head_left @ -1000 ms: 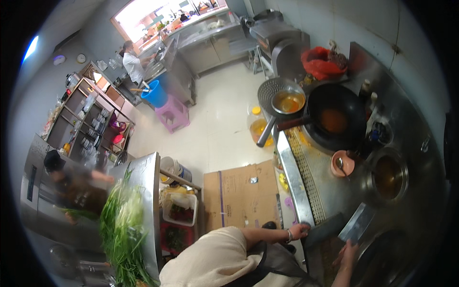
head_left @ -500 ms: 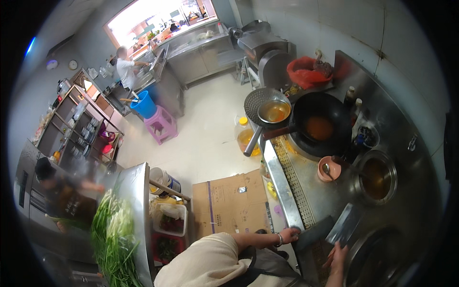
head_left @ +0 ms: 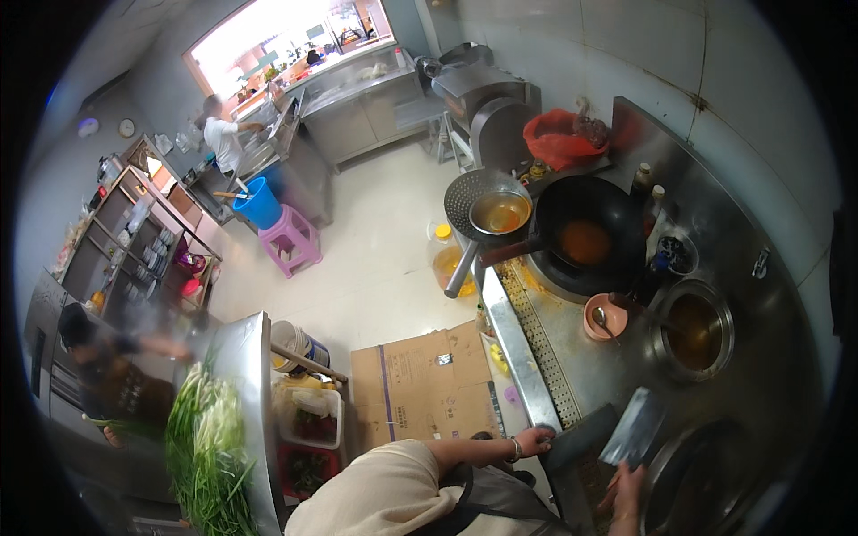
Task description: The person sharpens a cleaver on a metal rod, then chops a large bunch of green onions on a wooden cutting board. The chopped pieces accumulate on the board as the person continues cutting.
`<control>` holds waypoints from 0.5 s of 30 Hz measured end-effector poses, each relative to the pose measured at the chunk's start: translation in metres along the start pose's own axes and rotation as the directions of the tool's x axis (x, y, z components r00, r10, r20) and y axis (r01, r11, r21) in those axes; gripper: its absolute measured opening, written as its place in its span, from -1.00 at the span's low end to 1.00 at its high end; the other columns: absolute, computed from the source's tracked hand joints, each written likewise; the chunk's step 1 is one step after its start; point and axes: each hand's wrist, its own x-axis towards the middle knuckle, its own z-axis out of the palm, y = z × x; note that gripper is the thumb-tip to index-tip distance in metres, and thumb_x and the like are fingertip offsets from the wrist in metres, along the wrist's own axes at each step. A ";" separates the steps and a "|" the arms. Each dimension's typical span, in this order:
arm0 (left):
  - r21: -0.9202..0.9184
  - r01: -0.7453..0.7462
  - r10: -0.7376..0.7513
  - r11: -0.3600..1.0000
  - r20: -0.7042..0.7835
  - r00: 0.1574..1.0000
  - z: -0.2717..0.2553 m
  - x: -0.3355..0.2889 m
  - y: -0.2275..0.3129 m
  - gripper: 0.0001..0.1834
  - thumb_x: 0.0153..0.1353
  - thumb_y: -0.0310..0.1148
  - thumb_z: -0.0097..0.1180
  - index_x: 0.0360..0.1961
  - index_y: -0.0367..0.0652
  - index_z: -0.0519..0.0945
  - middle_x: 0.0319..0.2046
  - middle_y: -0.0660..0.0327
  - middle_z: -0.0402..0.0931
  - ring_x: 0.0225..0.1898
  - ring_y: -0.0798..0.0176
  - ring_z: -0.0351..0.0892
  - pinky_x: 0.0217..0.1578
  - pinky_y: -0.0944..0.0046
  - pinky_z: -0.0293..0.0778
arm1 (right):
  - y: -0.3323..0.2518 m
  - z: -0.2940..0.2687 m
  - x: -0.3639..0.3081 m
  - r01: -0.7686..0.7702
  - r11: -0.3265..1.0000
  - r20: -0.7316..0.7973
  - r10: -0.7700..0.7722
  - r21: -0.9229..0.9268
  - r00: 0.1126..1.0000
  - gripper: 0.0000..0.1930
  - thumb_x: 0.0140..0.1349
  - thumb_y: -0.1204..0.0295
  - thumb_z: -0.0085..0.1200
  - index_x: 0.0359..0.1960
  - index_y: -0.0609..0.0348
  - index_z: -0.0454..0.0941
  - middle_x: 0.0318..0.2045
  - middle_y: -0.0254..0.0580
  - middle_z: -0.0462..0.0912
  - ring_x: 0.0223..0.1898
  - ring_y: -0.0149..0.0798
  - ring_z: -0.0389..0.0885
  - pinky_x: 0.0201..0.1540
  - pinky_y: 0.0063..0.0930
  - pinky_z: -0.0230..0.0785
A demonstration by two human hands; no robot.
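Presently, I find the right hand (head_left: 628,489), fingers (head_left: 633,470) closed on the cleaver (head_left: 635,427), over the steel tabletop (head_left: 576,373) near the pot (head_left: 727,345). Whether the left hand (head_left: 534,440) grips anything, I cannot tell. Judged risk: greasy fingers letting the cleaver twist leftward, cutting it.

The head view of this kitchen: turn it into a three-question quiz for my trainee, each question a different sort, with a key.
1. True or false: the person's right hand holds a cleaver.

2. Where does the bunch of long green vegetables lie?
A) on the cardboard
B) on the metal table
C) in the wok

3. Fill in the colour: a spoon rests in the ____ bowl on the counter.

Key: 1. True. 2. B. 3. Pink.
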 end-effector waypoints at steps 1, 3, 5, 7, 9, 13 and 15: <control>-0.052 0.046 -0.045 0.998 0.026 0.999 -0.001 0.000 0.001 -0.55 0.12 -0.29 0.16 0.06 -0.12 0.48 -0.09 0.03 0.56 -0.05 0.07 0.56 -0.04 0.16 0.45 | 0.013 -0.001 -0.023 -0.016 0.989 0.054 0.025 -0.149 0.998 -0.69 0.25 0.44 0.02 -0.10 0.29 0.20 -0.71 -0.24 0.36 -0.79 -0.34 0.34 -0.75 -0.39 0.24; -0.184 0.111 -0.097 0.977 0.081 0.992 -0.002 0.000 0.000 -0.55 0.13 -0.27 0.16 0.06 -0.11 0.48 -0.08 0.03 0.55 -0.05 0.07 0.56 -0.04 0.16 0.45 | 0.042 0.006 -0.063 -0.146 0.942 0.101 0.184 -0.302 0.978 -0.63 0.18 0.47 0.10 -0.10 0.30 0.17 -0.70 -0.17 0.39 -0.78 -0.29 0.39 -0.75 -0.35 0.25; -0.136 0.017 -0.012 0.991 0.036 0.999 0.001 0.001 -0.004 -0.55 0.13 -0.28 0.16 0.07 -0.12 0.47 -0.10 0.02 0.56 -0.05 0.07 0.56 -0.04 0.14 0.45 | 0.053 0.012 -0.071 -0.138 0.931 0.238 0.227 -0.338 0.944 -0.60 0.17 0.29 0.11 -0.16 0.36 0.26 -0.71 -0.21 0.45 -0.72 -0.32 0.44 -0.66 -0.35 0.31; -0.063 -0.010 0.010 0.998 0.007 1.000 0.004 0.001 -0.008 -0.55 0.13 -0.29 0.17 0.06 -0.13 0.46 -0.12 0.01 0.57 -0.05 0.07 0.56 -0.05 0.14 0.45 | 0.042 0.016 -0.046 -0.163 0.959 0.091 0.188 -0.231 0.978 -0.59 0.23 0.43 0.05 -0.01 0.38 0.16 -0.69 -0.20 0.39 -0.71 -0.33 0.42 -0.65 -0.40 0.28; -0.125 0.021 -0.019 0.992 0.019 1.000 0.006 0.002 -0.010 -0.56 0.13 -0.30 0.16 0.06 -0.14 0.46 -0.14 0.01 0.58 -0.07 0.08 0.56 -0.07 0.14 0.46 | 0.015 0.016 -0.003 -0.062 0.998 0.037 0.061 0.007 0.997 -0.55 0.26 0.42 0.02 0.06 0.41 0.13 -0.70 -0.23 0.36 -0.76 -0.33 0.35 -0.69 -0.39 0.24; -0.126 -0.020 0.020 0.992 -0.004 1.000 0.005 0.001 -0.006 -0.58 0.13 -0.33 0.15 0.04 -0.15 0.46 -0.19 0.01 0.58 -0.13 0.10 0.57 -0.11 0.14 0.46 | -0.002 0.012 0.009 -0.015 0.998 0.022 0.014 0.063 1.000 -0.57 0.27 0.43 0.01 0.05 0.37 0.14 -0.72 -0.26 0.34 -0.80 -0.33 0.30 -0.75 -0.39 0.21; -0.058 -0.040 0.038 0.998 -0.035 0.999 0.003 -0.001 -0.003 -0.58 0.12 -0.35 0.15 0.04 -0.15 0.46 -0.21 0.00 0.57 -0.15 0.08 0.56 -0.11 0.14 0.46 | 0.021 0.013 -0.031 0.011 1.000 0.067 -0.009 -0.025 0.998 -0.64 0.23 0.44 0.06 -0.06 0.32 0.19 -0.72 -0.27 0.36 -0.79 -0.34 0.33 -0.77 -0.43 0.23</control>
